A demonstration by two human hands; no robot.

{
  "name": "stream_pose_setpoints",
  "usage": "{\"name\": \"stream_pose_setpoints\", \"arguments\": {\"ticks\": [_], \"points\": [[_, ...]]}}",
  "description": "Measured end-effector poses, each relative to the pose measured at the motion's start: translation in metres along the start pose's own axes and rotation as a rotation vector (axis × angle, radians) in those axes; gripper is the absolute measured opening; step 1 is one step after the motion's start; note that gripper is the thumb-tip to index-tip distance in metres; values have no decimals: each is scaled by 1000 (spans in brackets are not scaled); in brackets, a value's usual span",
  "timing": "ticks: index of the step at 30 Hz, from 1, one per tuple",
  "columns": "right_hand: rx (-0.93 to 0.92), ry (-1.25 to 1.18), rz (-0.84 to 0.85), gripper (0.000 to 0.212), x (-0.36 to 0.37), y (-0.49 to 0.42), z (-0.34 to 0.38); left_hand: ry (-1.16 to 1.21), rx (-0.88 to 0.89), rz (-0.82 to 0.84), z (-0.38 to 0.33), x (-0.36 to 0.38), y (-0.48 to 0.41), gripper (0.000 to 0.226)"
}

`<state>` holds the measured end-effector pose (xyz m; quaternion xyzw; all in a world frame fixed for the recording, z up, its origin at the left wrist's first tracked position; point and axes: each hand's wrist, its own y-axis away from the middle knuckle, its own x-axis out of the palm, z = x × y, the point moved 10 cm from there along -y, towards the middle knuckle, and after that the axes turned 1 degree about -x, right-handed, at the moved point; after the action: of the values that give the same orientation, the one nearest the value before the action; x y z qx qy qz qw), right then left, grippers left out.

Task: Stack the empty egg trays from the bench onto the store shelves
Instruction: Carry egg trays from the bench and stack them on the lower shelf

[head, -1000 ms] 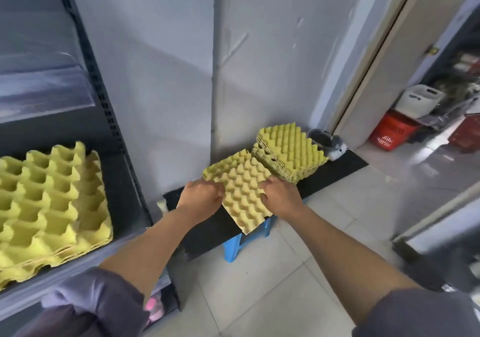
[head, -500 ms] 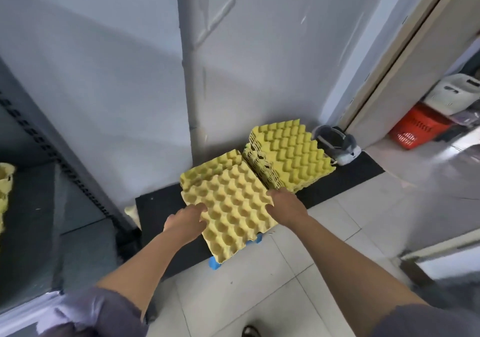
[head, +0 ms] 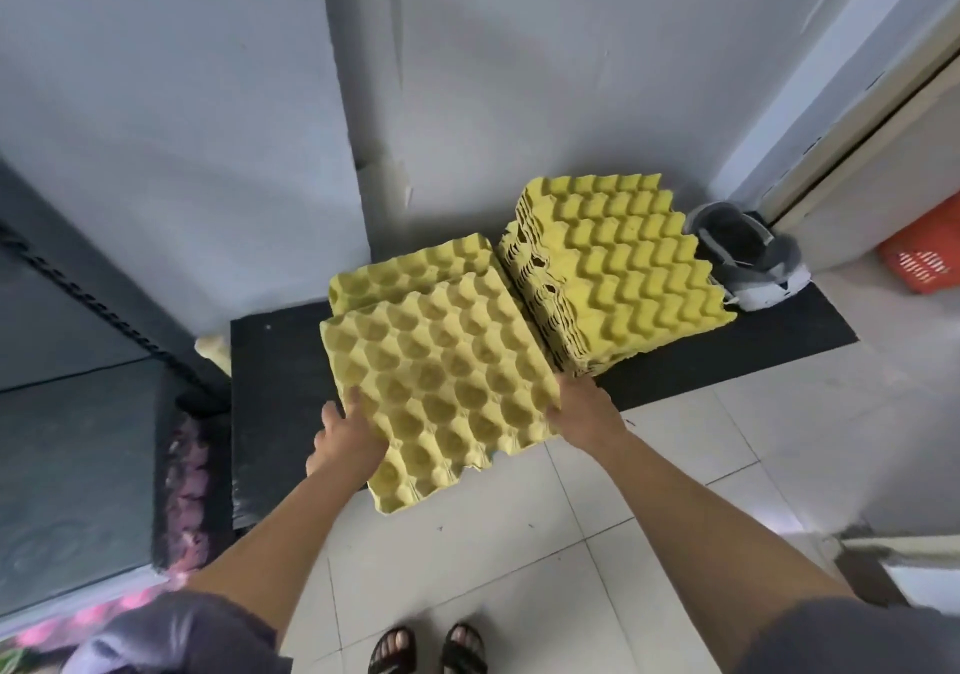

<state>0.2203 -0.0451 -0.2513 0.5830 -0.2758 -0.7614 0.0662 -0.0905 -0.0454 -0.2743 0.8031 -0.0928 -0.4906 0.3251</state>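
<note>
Head view: the left hand (head: 347,439) and right hand (head: 584,405) clasp the top egg tray (head: 441,387) by its near corners above the black tabletop (head: 727,356). Just right of it stands a tray stack (head: 623,273), beyond that a shoe (head: 748,257); left, the shelf post (head: 104,304).

Bench (head: 727,356) runs along the wall. On it: egg tray stack (head: 618,268) at right, another tray (head: 415,270) left of it, touching. Top tray (head: 441,387) sits over that one, overhanging the bench's front edge. Left hand (head: 345,437) on its left edge, right hand (head: 584,408) on its right edge. Shoe (head: 748,255) right of stack, on bench. Shelf unit (head: 78,439) far left. Basket (head: 924,252) far right, on floor.
</note>
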Motion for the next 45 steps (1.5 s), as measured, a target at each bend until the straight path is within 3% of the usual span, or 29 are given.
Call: {"name": "stream_pose_setpoints", "arguments": {"ticks": [3, 5, 7, 12, 18, 25, 32, 41, 45], "points": [[111, -74, 58, 70, 31, -17, -19, 246, -75, 34, 10, 24, -17, 78], [190, -286, 100, 77, 46, -23, -26, 337, -103, 44, 13, 33, -25, 76], [268, -492, 119, 70, 54, -26, -28, 343, -144, 67, 17, 34, -30, 76], [321, -675, 117, 36, 30, -13, -24, 262, -87, 31, 12, 1, -17, 65], [325, -826, 100, 52, -33, 19, 5, 423, -1, -28, -12, -76, 21, 63], [231, -891, -29, 51, -113, 59, 37, 392, 127, -107, -40, -165, 59, 65], [143, -937, -193, 32, -173, 109, 53, 459, 257, -228, -42, -222, 121, 71], [-142, -904, -400, 12, -217, 191, 105, 683, 283, -495, 27, -287, 235, 47], [-224, -859, -380, 20, -217, 221, 149, 749, 280, -576, 71, -305, 285, 41]]}}
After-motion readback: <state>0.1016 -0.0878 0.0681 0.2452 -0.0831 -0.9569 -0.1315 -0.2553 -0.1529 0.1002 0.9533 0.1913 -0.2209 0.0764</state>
